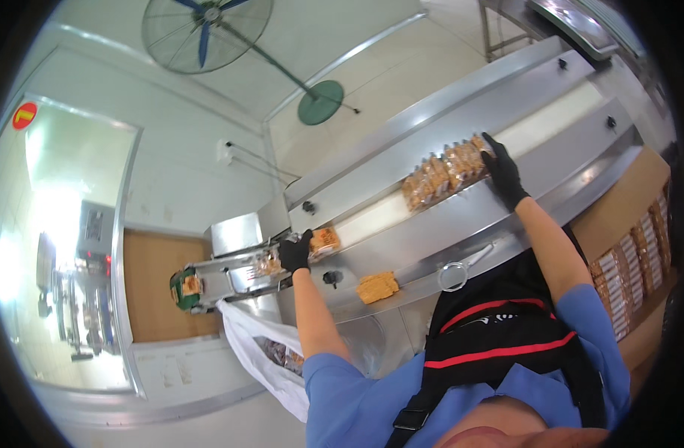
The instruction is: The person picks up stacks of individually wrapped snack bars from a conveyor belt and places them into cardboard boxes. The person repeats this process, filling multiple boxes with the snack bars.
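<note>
My left hand (295, 253), in a black glove, is at the junction of a narrow feed conveyor (216, 283) and a long steel trough. Its thumb side touches a printed clear packet of food (324, 241); the fingers' grip is partly hidden. Along the white belt (370, 215) in the trough stands a row of similar packets (445, 171), pressed close together on edge. Against the row's far right end lies my gloved right hand (505, 172), thumb and fingers spread around the last packet. More packets (270, 262) lie on the feed conveyor just left of my left hand.
On the trough's near ledge are an orange-yellow sponge or cloth (378, 287) and a clear round-headed tool with a handle (453, 276). A cardboard box (616, 196) of packets stands at right. A white sack (258, 353) hangs below the feed conveyor. A floor fan (319, 102) stands behind.
</note>
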`<state>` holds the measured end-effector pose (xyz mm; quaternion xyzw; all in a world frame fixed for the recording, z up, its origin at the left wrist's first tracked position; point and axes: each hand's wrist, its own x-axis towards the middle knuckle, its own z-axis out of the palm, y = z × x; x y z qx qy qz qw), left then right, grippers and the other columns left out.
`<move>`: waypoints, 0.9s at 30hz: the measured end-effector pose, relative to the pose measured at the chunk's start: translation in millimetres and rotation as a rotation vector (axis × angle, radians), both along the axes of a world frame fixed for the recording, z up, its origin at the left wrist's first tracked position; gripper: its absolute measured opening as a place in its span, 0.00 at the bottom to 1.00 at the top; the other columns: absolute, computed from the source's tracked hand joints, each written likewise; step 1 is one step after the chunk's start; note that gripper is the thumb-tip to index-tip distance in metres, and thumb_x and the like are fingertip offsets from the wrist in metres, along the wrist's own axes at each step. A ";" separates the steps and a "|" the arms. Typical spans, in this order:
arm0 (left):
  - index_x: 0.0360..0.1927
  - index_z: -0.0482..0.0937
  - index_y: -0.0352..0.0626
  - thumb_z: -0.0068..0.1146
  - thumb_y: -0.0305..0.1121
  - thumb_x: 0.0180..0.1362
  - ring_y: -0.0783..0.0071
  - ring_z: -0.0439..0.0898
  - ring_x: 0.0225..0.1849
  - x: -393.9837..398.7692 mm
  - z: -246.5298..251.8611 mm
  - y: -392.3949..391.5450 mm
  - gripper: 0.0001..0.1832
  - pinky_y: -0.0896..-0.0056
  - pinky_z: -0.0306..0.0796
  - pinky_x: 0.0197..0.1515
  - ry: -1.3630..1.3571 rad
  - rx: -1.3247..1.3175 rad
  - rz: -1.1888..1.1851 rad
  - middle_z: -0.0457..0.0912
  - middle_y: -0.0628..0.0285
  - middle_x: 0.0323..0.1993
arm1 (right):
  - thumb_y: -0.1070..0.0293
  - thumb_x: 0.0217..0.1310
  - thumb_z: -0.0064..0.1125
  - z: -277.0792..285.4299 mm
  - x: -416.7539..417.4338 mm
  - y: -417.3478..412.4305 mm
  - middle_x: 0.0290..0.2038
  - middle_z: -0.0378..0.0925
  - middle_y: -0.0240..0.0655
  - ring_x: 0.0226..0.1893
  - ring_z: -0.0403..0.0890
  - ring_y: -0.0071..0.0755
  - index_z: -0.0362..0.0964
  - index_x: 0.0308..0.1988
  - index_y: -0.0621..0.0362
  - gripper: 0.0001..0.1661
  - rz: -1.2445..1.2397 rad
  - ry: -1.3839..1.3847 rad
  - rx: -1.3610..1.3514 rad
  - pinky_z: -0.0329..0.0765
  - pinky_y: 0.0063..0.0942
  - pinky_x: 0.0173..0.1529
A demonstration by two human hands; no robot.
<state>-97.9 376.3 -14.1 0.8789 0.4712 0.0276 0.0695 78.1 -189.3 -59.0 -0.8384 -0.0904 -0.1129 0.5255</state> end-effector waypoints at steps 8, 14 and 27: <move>0.49 0.70 0.30 0.82 0.49 0.36 0.44 0.85 0.46 12.2 -43.1 -5.0 0.44 0.53 0.78 0.48 -0.313 -0.287 -0.166 0.84 0.41 0.46 | 0.45 0.74 0.51 4.7 -2.8 2.5 0.61 0.73 0.46 0.62 0.76 0.49 0.63 0.70 0.51 0.35 0.012 0.018 0.006 0.71 0.38 0.66; 0.49 0.69 0.33 0.79 0.51 0.42 0.46 0.86 0.42 63.4 -46.3 -122.9 0.41 0.52 0.79 0.43 -0.427 -0.299 -0.576 0.86 0.45 0.38 | 0.48 0.74 0.51 5.8 -3.8 -0.8 0.62 0.72 0.47 0.63 0.74 0.49 0.63 0.70 0.49 0.32 0.002 -0.004 -0.002 0.69 0.38 0.67; 0.66 0.65 0.32 0.85 0.42 0.38 0.49 0.78 0.59 84.9 -18.6 -257.2 0.54 0.54 0.71 0.62 -0.530 -0.507 -0.964 0.78 0.46 0.57 | 0.53 0.48 0.80 27.1 -3.5 -17.8 0.70 0.58 0.53 0.71 0.62 0.59 0.46 0.75 0.57 0.65 0.283 -0.150 -0.209 0.62 0.44 0.74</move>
